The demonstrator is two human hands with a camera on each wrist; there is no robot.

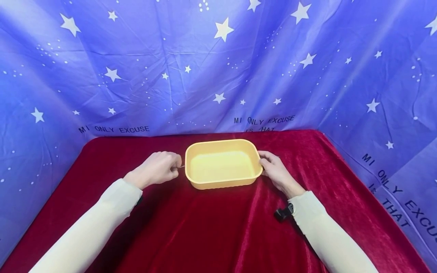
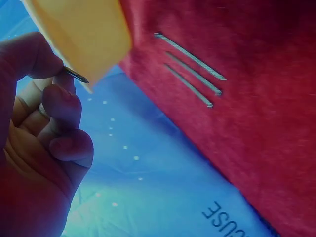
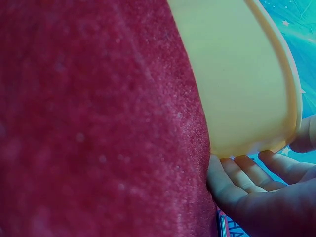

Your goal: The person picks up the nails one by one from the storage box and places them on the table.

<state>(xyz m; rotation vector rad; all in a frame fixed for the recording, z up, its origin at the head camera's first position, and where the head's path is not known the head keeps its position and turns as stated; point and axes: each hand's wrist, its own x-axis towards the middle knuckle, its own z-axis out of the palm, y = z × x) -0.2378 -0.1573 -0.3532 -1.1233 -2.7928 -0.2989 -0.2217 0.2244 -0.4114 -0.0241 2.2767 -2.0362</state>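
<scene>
While the left hand (image 1: 157,168) is pinching a thin, stiff, slippery nail (image 2: 76,75) mid-shaft beside the tub (image 1: 223,181), the right hand (image 1: 276,172) is curling round the light, rigid tub's rim on the red cloth (image 1: 211,227).

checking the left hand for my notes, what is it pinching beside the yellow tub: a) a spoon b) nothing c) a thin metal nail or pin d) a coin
c: the left hand pinches a thin metal pin between thumb and finger, right beside the yellow tub.

left hand (image 1: 159,167) curled beside yellow tub (image 1: 223,163) | right hand (image 1: 274,170) holds its right rim | red cloth (image 1: 211,223)
</scene>
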